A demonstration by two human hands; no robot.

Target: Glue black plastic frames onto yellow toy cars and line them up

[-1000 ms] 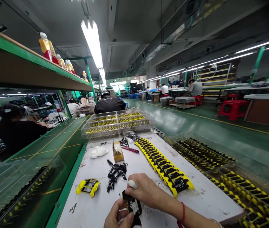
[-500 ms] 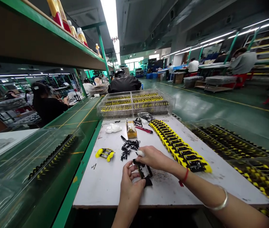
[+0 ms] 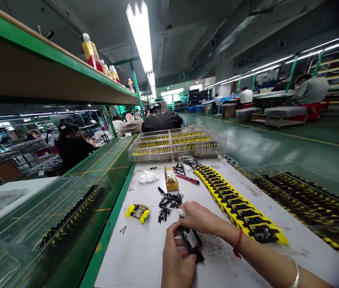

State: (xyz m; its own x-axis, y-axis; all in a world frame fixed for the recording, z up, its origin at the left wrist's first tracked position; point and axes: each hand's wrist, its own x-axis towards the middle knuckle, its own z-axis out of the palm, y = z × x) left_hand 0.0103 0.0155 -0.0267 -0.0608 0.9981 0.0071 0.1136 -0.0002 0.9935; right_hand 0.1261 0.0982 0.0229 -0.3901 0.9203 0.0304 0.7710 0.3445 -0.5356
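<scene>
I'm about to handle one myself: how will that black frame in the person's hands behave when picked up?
The black frame looks like thin moulded plastic, so it is probably light for its size. Its narrow bars around the open window may flex slightly, but could snap if bent hard. Being flat, it should lie still rather than roll.

On my counter (image 3: 133,256): loose plastic parts (image 3: 169,203) mid-surface, a long row of linked segments (image 3: 235,204) to their right, one small frame (image 3: 137,213) left, a compartment tray (image 3: 175,146) behind, more trays (image 3: 301,196) right.
</scene>
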